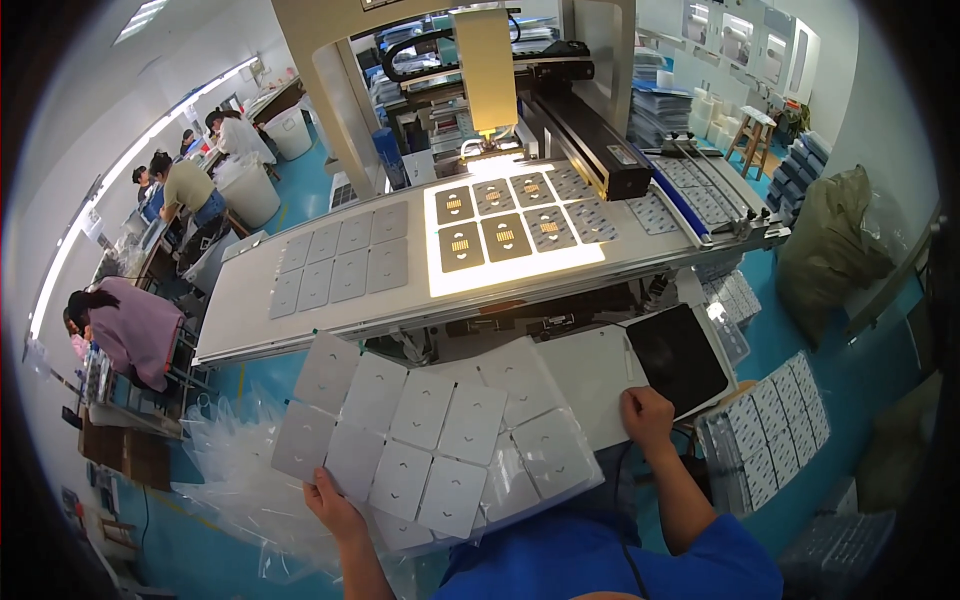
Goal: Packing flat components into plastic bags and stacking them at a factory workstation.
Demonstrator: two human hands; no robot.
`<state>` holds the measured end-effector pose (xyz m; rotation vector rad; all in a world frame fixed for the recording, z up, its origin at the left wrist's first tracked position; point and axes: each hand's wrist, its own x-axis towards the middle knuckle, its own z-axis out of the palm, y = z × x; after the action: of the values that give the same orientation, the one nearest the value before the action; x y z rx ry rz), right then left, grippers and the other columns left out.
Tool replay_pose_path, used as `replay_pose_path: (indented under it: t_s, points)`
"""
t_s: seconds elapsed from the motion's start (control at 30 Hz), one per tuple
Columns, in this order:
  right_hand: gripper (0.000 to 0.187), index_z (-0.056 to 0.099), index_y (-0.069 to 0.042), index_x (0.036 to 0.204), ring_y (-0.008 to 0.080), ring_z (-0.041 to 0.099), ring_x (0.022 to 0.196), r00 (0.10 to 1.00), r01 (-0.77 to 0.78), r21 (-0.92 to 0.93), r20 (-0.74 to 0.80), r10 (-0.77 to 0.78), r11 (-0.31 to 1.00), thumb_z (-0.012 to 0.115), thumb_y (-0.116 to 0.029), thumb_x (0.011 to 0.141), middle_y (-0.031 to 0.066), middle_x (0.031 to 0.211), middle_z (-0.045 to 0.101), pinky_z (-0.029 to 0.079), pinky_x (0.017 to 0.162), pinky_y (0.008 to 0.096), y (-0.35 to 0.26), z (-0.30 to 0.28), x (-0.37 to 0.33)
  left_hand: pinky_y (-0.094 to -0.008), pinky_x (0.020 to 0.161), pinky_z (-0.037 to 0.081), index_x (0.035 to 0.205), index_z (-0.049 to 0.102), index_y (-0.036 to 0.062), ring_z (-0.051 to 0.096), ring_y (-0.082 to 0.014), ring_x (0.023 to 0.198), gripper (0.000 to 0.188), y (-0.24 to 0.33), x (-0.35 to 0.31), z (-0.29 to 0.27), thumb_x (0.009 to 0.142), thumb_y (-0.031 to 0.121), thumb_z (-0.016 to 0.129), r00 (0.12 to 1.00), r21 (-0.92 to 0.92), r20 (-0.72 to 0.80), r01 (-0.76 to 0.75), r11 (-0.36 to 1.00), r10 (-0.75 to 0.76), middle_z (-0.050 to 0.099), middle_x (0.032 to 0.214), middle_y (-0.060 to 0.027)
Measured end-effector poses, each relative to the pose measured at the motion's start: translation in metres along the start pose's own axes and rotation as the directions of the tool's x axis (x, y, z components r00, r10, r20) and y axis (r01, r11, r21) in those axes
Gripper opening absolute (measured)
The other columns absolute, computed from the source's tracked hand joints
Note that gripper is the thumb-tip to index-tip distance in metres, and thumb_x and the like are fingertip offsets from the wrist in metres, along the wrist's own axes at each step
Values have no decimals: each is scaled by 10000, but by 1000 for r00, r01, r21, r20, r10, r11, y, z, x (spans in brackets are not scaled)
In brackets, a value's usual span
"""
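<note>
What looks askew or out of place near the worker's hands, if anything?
The grey card sheet in the left hand lies slanted across the glossy sheets beneath, so their edges don't match. Crumpled clear plastic film spreads loosely to the left, looking untidy.

We were in a factory workshop, as we could understand from the large gantry machine (308,50), whose long bed (235,302) carried rows of cards (461,246) under a strong light. At our left, several people (130,325) worked along the counters (276,97), with tall white bins (249,192) near them. At our right we saw piles of sheets (765,440) and a bulky sack (830,260) on the blue floor (765,342).
</note>
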<state>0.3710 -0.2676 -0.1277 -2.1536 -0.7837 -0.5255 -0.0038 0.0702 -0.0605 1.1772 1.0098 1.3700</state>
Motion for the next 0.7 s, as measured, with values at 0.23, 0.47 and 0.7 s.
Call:
replay_pose_path:
  t_s: [0.23,0.47,0.7]
  points:
    - [64,711,-67,843,291,675,618,1000,-2,-13,5,3,1000,733,-124,861,109,748,681,529,572,389,2,2,-1,-322,863,533,1171,569,-49,642,-182,969,314,-27,-5,-5,1107,252,507,995,191,16,-104,976,103,667,1101,-136]
    - [62,706,-60,847,300,680,627,1000,-8,-10,5,8,1000,732,-115,856,118,759,686,531,575,392,1,3,0,-296,852,504,1121,588,-40,613,-160,947,263,-15,-12,1,1104,211,514,963,296,-2,-256,920,268,664,1075,-112]
    - [58,702,-66,849,307,673,630,1000,-8,-1,11,8,1000,717,-120,865,116,754,675,526,575,402,1,3,-1,-307,949,458,1231,588,-49,581,-162,1041,305,-18,-9,-4,1110,215,494,981,252,30,-191,949,190,648,1143,-104]
